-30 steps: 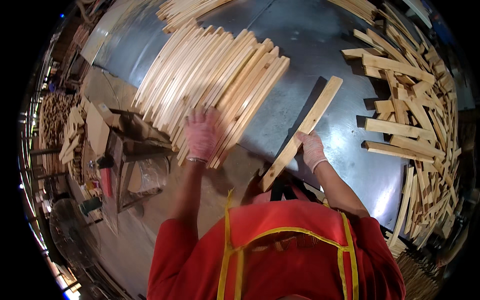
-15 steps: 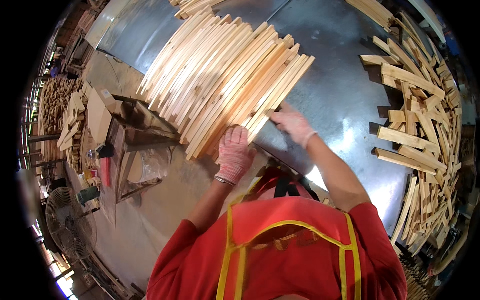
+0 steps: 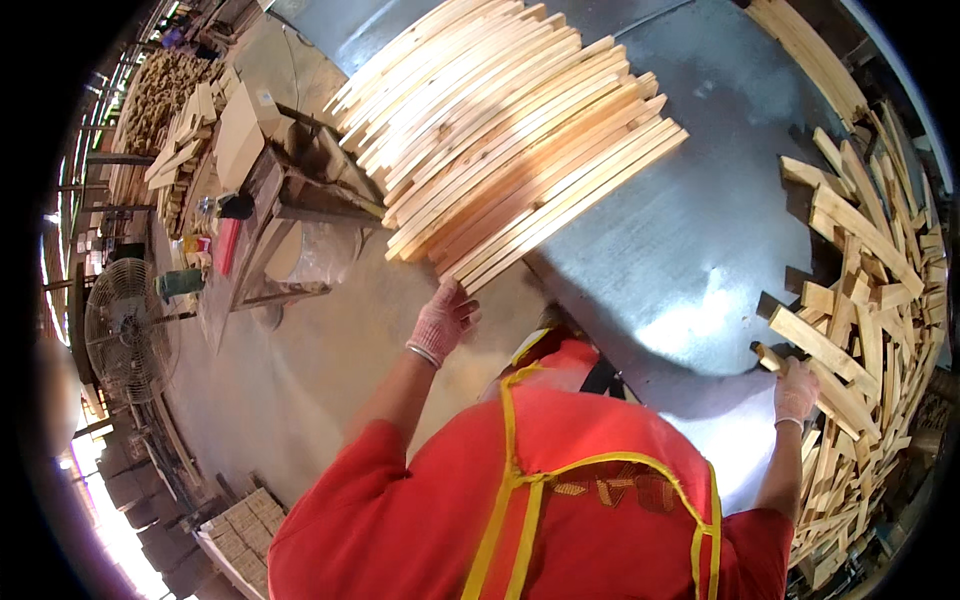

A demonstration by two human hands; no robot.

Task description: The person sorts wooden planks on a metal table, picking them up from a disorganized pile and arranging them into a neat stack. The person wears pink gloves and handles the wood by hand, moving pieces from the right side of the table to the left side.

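A row of pale wooden strips (image 3: 520, 130) lies side by side on the metal table, their ends uneven. My left hand (image 3: 443, 322), in a pinkish knit glove, is at the near end of the strips closest to me; its fingertips touch the strip ends, with the fingers loosely apart and nothing gripped. Out to the right, my gloved right hand (image 3: 797, 390) reaches the edge of a heap of loose wooden pieces (image 3: 860, 290). Its fingers are closed around a short wooden strip (image 3: 768, 357), whose end pokes out past them.
The grey metal table (image 3: 640, 270) stretches between the row and the heap. Longer boards (image 3: 808, 50) lie at the far right. To the left stand a wooden work stand (image 3: 290, 200), a floor fan (image 3: 125, 325) and stacked wood (image 3: 160, 100).
My right hand has left the near edge of the row and swung right to the heap, taking hold of a strip. My left hand has slid off the strips' tops to their ends. The view has shifted right.
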